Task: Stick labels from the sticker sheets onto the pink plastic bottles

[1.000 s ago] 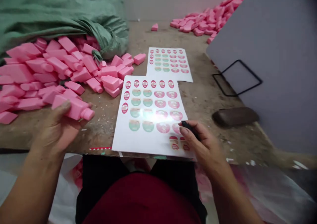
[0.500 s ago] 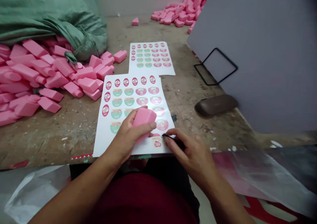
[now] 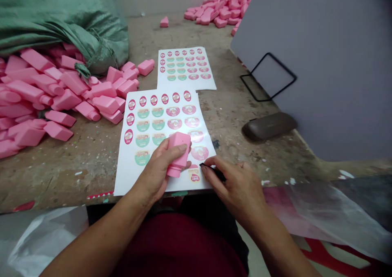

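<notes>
My left hand [image 3: 161, 162] is closed around a pink plastic bottle [image 3: 179, 148], its thumb across the top and the neck pointing down toward me. The bottle is over a white sticker sheet [image 3: 128, 175] printed with rows of green, pink and small oval labels. At the sheet's lower right, my right hand [image 3: 234, 185] pinches a slim black pointed tool [image 3: 219, 174], partly hidden by the fingers. Its tip is beside a yellow-and-pink label [image 3: 194, 175] reading "BABY". Whether that label lies flat or is lifted, I cannot tell.
Many pink bottles [image 3: 73, 83] spill from a green sack [image 3: 101, 27] on the left. Another sticker sheet [image 3: 186, 83] lies behind the first. To the right are a brown case [image 3: 269, 126], a black wire frame [image 3: 269, 79] and a grey panel [image 3: 330, 72]. More bottles [image 3: 220, 13] are piled at the back.
My left hand has turned the bottle, so its neck now shows, pointing down toward me. My right hand with the black tool has hardly moved. The whole view has shifted slightly.
</notes>
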### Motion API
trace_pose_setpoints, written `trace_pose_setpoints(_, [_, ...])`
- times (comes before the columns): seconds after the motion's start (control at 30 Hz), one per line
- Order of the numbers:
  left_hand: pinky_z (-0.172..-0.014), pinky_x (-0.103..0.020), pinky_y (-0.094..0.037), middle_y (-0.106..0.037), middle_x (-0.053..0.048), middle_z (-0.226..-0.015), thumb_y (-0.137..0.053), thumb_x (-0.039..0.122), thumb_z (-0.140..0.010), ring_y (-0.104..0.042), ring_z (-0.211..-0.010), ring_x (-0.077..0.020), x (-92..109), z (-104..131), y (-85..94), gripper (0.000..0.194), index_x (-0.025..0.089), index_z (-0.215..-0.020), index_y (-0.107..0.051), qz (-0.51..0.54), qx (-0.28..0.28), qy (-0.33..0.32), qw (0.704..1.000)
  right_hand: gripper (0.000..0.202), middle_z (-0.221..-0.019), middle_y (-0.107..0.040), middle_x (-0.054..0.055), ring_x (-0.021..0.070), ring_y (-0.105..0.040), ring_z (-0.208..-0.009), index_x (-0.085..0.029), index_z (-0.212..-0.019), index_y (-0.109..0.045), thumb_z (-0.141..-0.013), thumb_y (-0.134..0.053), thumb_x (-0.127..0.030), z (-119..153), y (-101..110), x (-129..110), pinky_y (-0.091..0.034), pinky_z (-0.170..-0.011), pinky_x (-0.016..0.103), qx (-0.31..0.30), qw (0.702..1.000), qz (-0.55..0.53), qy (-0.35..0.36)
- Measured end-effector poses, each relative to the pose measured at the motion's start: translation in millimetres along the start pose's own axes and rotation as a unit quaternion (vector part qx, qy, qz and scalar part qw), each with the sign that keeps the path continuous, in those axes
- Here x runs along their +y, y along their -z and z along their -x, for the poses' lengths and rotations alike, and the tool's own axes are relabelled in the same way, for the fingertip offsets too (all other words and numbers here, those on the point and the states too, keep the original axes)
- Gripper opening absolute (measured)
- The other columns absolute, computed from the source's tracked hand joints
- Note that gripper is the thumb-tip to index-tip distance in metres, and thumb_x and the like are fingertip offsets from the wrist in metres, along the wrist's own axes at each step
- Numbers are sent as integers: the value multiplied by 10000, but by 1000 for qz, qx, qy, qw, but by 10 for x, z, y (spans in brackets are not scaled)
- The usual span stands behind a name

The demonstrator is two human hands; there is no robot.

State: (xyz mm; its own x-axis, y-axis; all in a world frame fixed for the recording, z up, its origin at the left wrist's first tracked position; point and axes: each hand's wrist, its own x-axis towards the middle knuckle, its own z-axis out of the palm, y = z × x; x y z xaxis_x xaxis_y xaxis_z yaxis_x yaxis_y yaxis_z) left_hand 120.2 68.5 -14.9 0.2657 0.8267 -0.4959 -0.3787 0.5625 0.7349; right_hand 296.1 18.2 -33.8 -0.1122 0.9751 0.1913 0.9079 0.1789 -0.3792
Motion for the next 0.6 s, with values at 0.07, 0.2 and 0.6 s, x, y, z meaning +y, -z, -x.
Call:
trace_pose_setpoints(0.07, [-935,-417,-550,-667,-103,-1173,-762,334,-753,-599,-1159,-279,0,2,-3,414,183,-1125,-660,1,-3,-3,1000,198,-652,-716,-9,159,-512,-498,-233,-853,-679,-939,-513,-297,-6,5,0,-317,-626,323,1,1000,4,5])
trace_pose_setpoints(0.2, [-962,-430,-530,-691,-98,-1120,-757,321,-752,-634,-1107,-273,1,21,-18,410,175,-1118,-645,8,-19,-8,1000,193,-677,-729,-5,162,-529,-516,-233,-849,-675,-937,-513,-290,-9,6,-3,-318,-632,323,-3,1000,3,10])
trace_pose_setpoints(0.6, [-1011,-468,-506,-677,-107,-1134,-764,296,-753,-615,-1150,-284,-7,35,7,388,176,-1088,-608,6,1,-2,1000,188,-621,-695,-9,164,-564,-494,-243,-843,-666,-906,-521,-345,-51,8,-44,-332,-567,295,-37,997,-43,-59])
